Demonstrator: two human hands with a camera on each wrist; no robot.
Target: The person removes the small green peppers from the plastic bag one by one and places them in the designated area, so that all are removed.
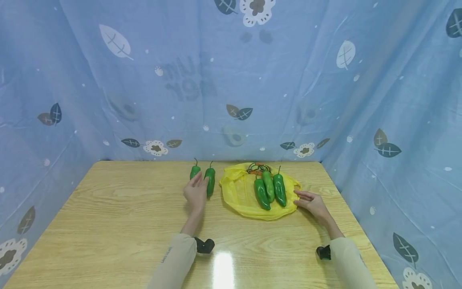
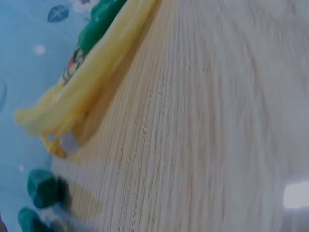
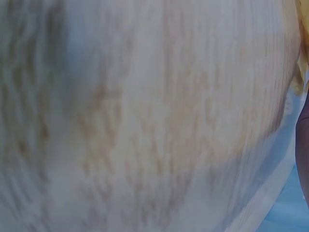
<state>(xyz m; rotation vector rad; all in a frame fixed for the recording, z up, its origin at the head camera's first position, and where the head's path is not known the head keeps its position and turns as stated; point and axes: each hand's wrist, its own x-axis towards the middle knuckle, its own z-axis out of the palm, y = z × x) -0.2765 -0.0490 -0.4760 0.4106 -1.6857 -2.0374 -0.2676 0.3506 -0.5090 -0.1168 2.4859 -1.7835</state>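
Observation:
My left hand (image 1: 196, 193) is over two green peppers lying side by side at the back of the table. Its fingers overlap the left pepper (image 1: 195, 171), and the thumb lies beside the right pepper (image 1: 210, 176). At the right edge of a spread yellow plastic bag (image 1: 237, 196) is my right hand (image 1: 313, 204), fingers and thumb apart at the rim. Several green peppers lie on the bag, among them a dark one (image 1: 279, 190) and a lighter one (image 1: 268, 186). The left wrist view shows the bag's side (image 2: 104, 75) and the end of a pepper (image 2: 42, 187).
A small bundle of dark green and orange-red things (image 1: 258, 168) lies at the back of the bag. The wooden table (image 1: 119, 216) meets a blue patterned cloth (image 1: 202, 100) at its back and sides. Light glares off the table's front (image 1: 223, 269).

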